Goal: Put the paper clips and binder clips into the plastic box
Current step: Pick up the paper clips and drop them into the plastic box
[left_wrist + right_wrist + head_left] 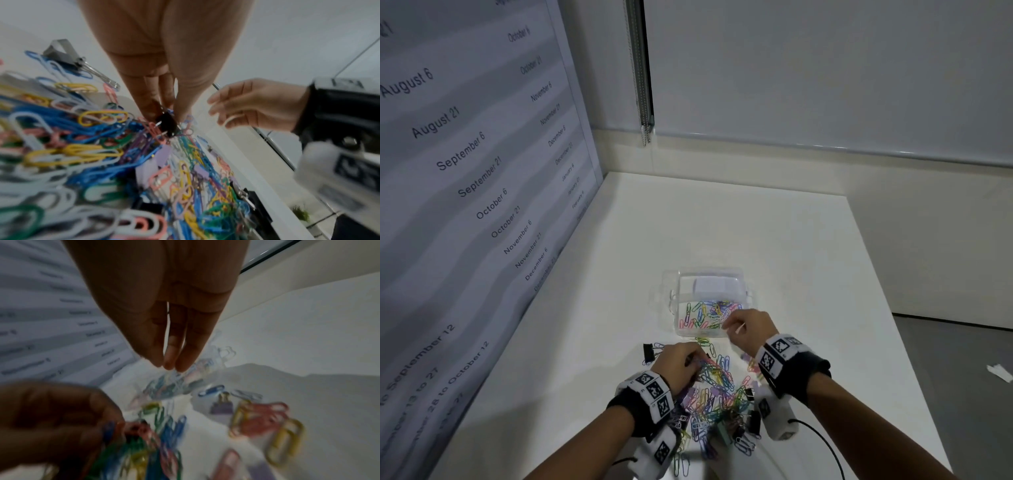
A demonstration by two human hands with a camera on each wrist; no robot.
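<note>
A clear plastic box sits on the white table with several coloured paper clips inside; the right wrist view shows this box blurred. Nearer to me lies a pile of paper clips and binder clips. My left hand is down in the pile, and its fingertips pinch a small black binder clip tangled with paper clips. My right hand hovers over the box's near right corner, fingers straight and pointing down with nothing visible between them.
A black binder clip lies at the pile's left edge. A wall panel printed with dates runs along the table's left side. The table's right edge drops to a grey floor with a paper scrap.
</note>
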